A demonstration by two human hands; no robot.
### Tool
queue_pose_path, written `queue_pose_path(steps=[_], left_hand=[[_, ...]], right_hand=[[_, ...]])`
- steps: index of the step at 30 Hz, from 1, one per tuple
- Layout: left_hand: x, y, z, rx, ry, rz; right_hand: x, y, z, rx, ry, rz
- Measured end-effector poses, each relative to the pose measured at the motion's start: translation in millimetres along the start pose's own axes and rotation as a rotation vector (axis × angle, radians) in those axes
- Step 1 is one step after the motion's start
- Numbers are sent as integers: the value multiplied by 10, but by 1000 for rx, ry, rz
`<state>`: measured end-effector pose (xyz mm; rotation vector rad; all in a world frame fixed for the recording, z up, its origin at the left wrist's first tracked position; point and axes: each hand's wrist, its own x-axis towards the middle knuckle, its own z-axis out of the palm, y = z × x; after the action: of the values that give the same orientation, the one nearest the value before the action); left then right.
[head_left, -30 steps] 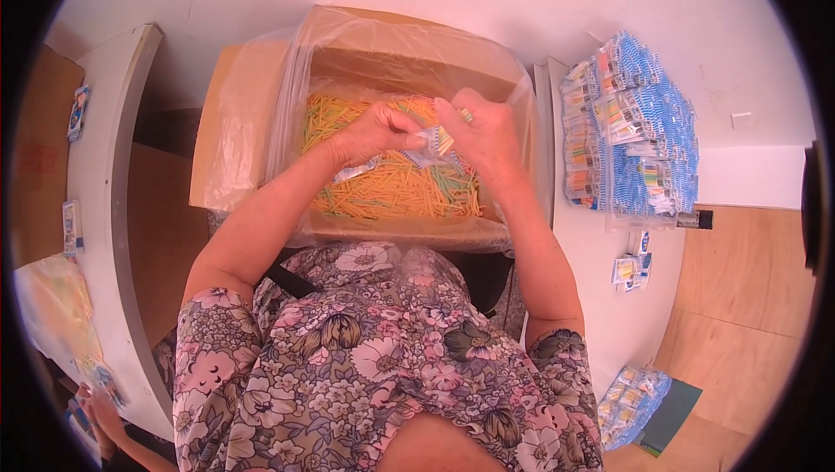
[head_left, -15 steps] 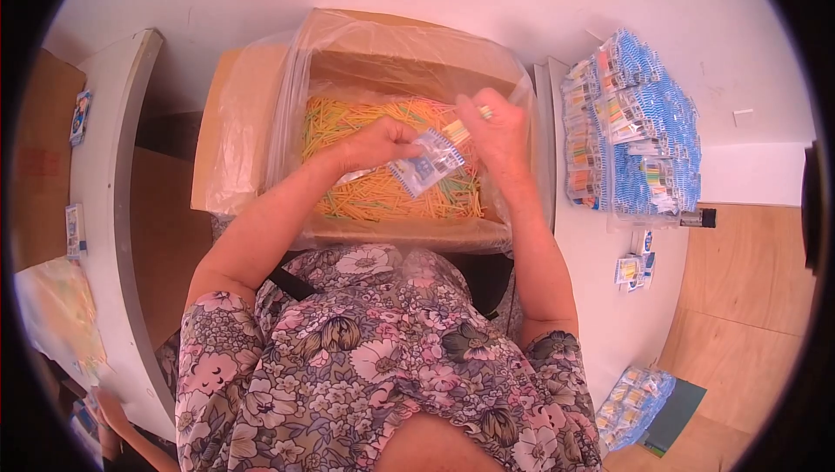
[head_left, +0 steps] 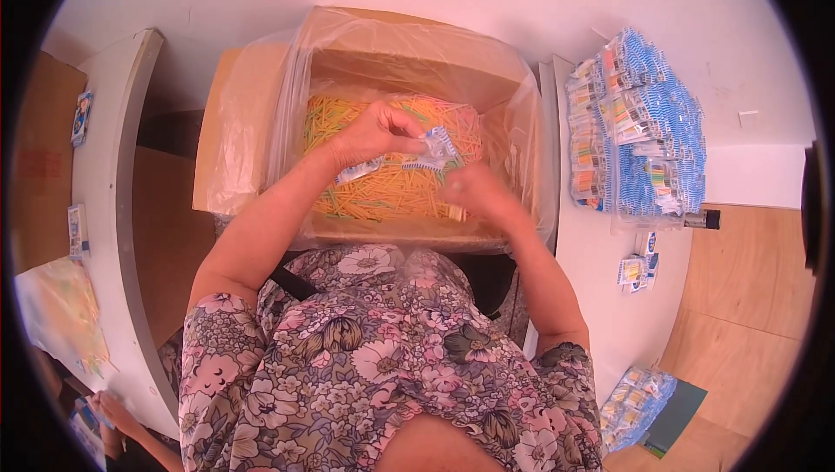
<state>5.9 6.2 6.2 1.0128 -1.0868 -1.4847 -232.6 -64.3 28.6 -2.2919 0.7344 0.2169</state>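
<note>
My left hand (head_left: 370,137) pinches a small clear plastic packet (head_left: 439,148) with blue-striped ends between thumb and fingers. Under the same palm a second packet (head_left: 358,171) sticks out. Just to the right and lower, my right hand (head_left: 480,192) is closed and a little blurred, with pale ends of thin sticks (head_left: 457,213) poking out below its fingers. Both hands are over an open cardboard box (head_left: 348,230) lined with clear plastic film. Inside lie heaps of thin sticks (head_left: 374,198) in yellow, orange, green and pink.
On the right table a clear bin (head_left: 635,224) is stacked with filled packets (head_left: 639,115). Loose packets (head_left: 639,270) lie nearer, and another pile (head_left: 637,398) is by a green board (head_left: 677,420). At left, a white table edge (head_left: 130,211) and another person's hand (head_left: 113,411).
My right hand has come down and towards me with the sticks, turning them downward. My left hand has risen slightly, and its packet has tilted and now looks bunched up.
</note>
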Motion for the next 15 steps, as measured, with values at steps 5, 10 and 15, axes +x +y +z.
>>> queue_pose_path(steps=[5,10,15], left_hand=[[34,-95,-12,10,-70,62],[26,-11,35,91,-128,79],[14,27,41,87,-164,93]], right_hand=[[-34,-415,-560,729,259,135],[179,-577,-665,705,195,151],[297,-564,-662,495,204,189]])
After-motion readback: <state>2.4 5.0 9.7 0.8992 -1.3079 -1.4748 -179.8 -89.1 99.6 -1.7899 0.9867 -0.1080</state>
